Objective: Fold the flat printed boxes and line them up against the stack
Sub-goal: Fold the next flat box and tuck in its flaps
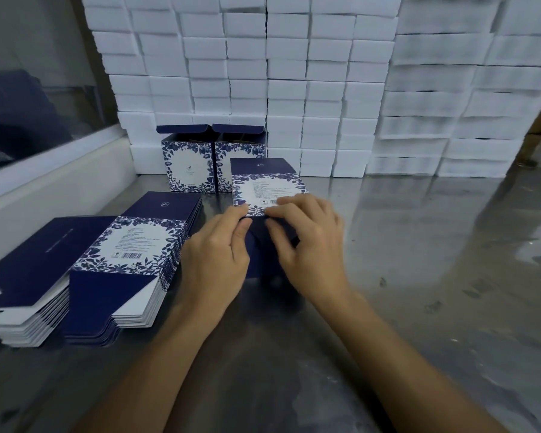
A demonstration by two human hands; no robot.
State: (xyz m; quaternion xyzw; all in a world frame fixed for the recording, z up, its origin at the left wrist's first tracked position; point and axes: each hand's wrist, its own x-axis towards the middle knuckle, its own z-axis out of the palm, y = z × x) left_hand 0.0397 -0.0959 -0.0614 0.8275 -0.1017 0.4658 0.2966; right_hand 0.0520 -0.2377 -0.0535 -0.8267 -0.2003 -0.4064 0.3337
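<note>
A blue-and-white floral printed box (264, 185) lies in the middle of the metal table, partly opened, its dark blue bottom flaps towards me. My left hand (217, 254) pinches its near left edge. My right hand (306, 235) holds the near right edge and flap with curled fingers. Two folded boxes (211, 160) stand upright with lids open against the white stack (294, 73). A pile of flat printed boxes (132, 257) lies to the left of my hands.
A second pile of flat dark blue boxes (28, 276) lies at the far left. A white ledge (60, 182) below a window borders the table's left side. The shiny metal table (419, 260) stretches bare to the right.
</note>
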